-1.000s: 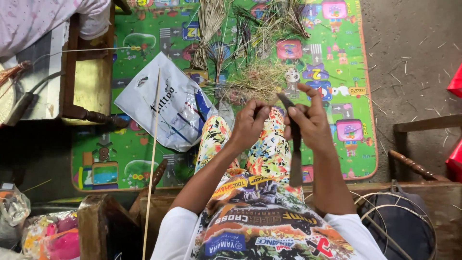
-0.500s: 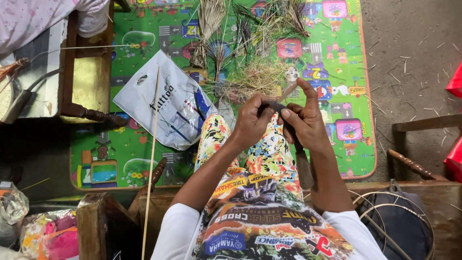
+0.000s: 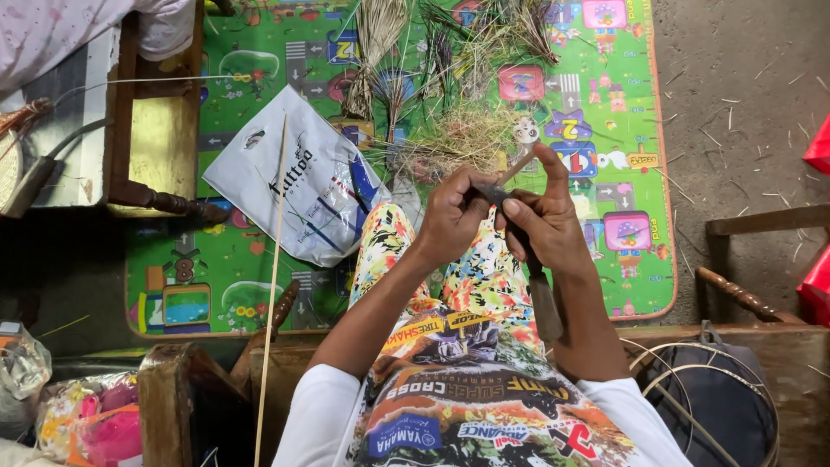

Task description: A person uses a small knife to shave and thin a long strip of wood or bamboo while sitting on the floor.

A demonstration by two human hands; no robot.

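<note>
Holding a thin pale reed strip (image 3: 516, 164) above the lap, the left hand (image 3: 454, 216) pinches it while the right hand (image 3: 545, 220) grips a dark-handled knife (image 3: 540, 290), fingers wrapped tight, seemingly mid-scrape; steady pulling looks needed next.

This looks like a home floor used as a small craft workshop: a green children's play mat with cartoon road pictures (image 3: 259, 259) lies over bare grey concrete floor (image 3: 743, 104). Just beyond the hands, piles of dried straw-coloured grass and reed strips (image 3: 467, 130) litter the mat, dark carved wooden furniture (image 3: 156, 138) stands to their left, and coiled pale cane hoops (image 3: 692, 380) lie near the right elbow.
</note>
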